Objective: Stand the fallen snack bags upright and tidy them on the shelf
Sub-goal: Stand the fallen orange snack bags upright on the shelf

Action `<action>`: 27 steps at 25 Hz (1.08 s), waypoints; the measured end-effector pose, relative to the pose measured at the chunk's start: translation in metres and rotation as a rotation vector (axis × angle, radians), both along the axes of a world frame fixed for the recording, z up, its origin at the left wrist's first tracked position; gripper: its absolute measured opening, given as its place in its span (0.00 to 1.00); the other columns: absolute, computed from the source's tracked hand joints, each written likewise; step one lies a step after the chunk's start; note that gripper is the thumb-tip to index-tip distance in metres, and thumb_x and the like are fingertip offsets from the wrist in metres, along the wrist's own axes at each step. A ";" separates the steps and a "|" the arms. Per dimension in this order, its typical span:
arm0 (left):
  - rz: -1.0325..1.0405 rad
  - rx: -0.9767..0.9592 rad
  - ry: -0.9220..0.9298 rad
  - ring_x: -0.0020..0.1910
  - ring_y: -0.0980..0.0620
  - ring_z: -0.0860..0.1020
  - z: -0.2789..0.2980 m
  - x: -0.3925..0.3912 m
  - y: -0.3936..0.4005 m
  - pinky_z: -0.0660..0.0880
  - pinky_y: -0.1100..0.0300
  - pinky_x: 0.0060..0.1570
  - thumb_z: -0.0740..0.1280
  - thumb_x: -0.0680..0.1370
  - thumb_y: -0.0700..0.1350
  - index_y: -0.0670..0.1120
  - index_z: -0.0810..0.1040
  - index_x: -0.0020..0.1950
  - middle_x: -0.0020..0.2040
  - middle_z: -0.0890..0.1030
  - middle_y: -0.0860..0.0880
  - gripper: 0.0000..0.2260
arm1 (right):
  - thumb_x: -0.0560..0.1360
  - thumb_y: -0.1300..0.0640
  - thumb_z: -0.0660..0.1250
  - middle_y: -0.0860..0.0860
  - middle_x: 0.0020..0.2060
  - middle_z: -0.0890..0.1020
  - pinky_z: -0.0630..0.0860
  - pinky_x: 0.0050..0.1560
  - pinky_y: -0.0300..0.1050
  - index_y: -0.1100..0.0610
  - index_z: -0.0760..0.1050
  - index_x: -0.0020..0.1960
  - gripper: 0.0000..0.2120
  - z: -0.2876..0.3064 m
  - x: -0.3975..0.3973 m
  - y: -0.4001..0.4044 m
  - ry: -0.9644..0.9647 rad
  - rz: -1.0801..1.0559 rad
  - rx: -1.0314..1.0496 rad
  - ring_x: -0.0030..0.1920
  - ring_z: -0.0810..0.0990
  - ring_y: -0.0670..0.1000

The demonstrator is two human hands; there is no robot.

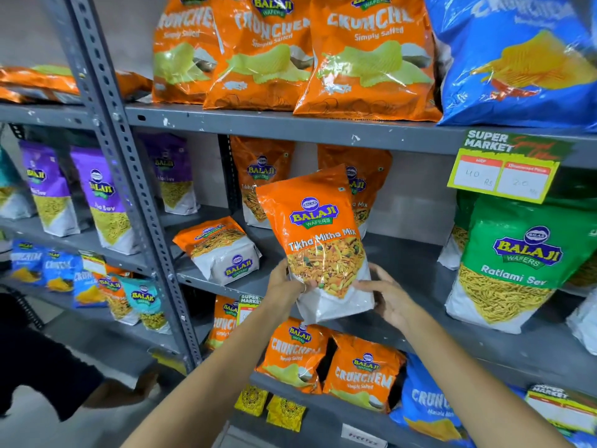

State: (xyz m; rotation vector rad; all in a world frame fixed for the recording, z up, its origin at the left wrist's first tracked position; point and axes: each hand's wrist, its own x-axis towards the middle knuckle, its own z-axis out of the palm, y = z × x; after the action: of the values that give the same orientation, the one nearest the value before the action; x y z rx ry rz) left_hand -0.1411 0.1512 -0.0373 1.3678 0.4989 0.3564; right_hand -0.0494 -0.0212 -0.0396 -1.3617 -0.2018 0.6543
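- Both hands are gripping the orange Tikha Mitha Mix bag low down: left hand is pinching its lower left edge, right hand is cupping the lower right corner with fingers spread against it.
- The bag is tilting a bit to the left, held over the front of the middle shelf; can't tell if its base is touching down yet.
- Another orange bag is lying on its side just to the left, not stood up yet.
- Two upright orange bags are sitting behind, near the back.
- Risk, I reckon: the bag is looking top-heavy with that soft base, so letting go while it's leaning could tip it forward off the edge.
- Pushing it back too hard might be knocking those rear ones over too.
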 end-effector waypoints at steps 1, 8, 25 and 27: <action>-0.006 0.000 -0.009 0.56 0.45 0.75 0.000 0.001 0.004 0.76 0.58 0.44 0.67 0.70 0.25 0.39 0.69 0.65 0.55 0.77 0.44 0.25 | 0.66 0.69 0.69 0.53 0.48 0.81 0.76 0.50 0.51 0.55 0.74 0.55 0.20 0.002 0.000 0.002 -0.005 0.015 -0.017 0.49 0.79 0.55; -0.085 0.061 0.057 0.59 0.43 0.76 -0.013 0.016 0.027 0.77 0.52 0.50 0.67 0.69 0.24 0.38 0.70 0.64 0.57 0.78 0.41 0.25 | 0.66 0.71 0.70 0.54 0.45 0.81 0.75 0.40 0.45 0.58 0.73 0.48 0.15 -0.010 0.004 0.020 -0.023 0.025 -0.152 0.45 0.79 0.52; -0.149 0.073 0.067 0.56 0.46 0.74 -0.010 0.098 0.062 0.71 0.52 0.53 0.51 0.70 0.20 0.37 0.73 0.61 0.59 0.78 0.39 0.25 | 0.65 0.70 0.72 0.53 0.53 0.76 0.73 0.57 0.51 0.57 0.67 0.64 0.30 -0.048 0.048 0.073 -0.244 -0.339 -0.338 0.56 0.75 0.54; -0.116 0.073 0.060 0.58 0.44 0.75 -0.008 0.095 0.064 0.73 0.53 0.51 0.52 0.70 0.20 0.36 0.73 0.62 0.60 0.78 0.38 0.25 | 0.66 0.70 0.71 0.54 0.56 0.77 0.74 0.59 0.53 0.55 0.66 0.65 0.31 -0.050 0.046 0.073 -0.232 -0.342 -0.360 0.59 0.75 0.56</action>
State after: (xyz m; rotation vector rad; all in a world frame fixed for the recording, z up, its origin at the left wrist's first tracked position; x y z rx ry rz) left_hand -0.0463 0.2149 -0.0449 1.4743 0.4577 0.2411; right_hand -0.0030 0.0521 -0.0893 -1.7705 -0.0324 0.2492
